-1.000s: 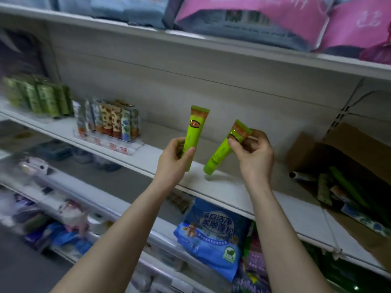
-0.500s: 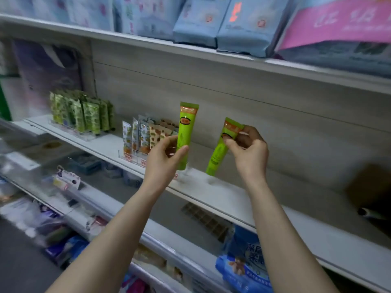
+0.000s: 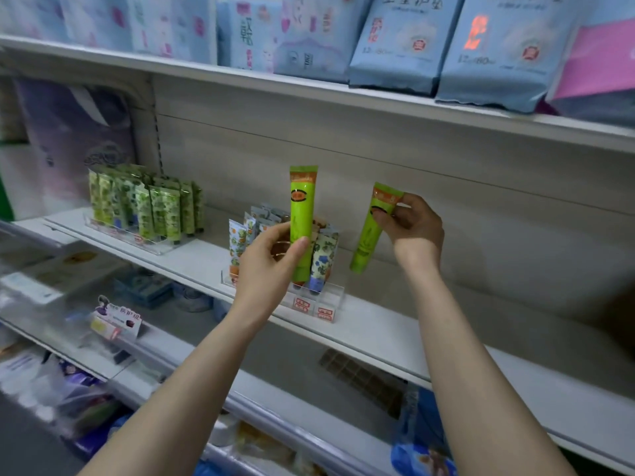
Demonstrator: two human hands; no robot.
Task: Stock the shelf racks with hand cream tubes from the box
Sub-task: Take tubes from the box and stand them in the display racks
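Note:
My left hand (image 3: 271,255) grips a bright green hand cream tube (image 3: 302,214) upright, cap down, just above a clear shelf rack (image 3: 326,297) of floral-patterned tubes (image 3: 323,255). My right hand (image 3: 412,225) pinches the flat crimped end of a second green tube (image 3: 369,235), which hangs tilted with its cap down, to the right of that rack and above the white shelf (image 3: 395,324). A second clear rack (image 3: 144,242) with green patterned tubes (image 3: 147,204) stands further left on the same shelf. The box is out of view.
Blue and pink soft packs (image 3: 395,39) line the shelf above. Below are lower shelves with mixed goods, a price card (image 3: 117,321) and blue bags (image 3: 422,455). The shelf board right of the racks is bare white.
The view has swung left, so the cardboard box has left the frame and both racks have come to the centre. Both hands have carried their tubes leftward to the floral rack.

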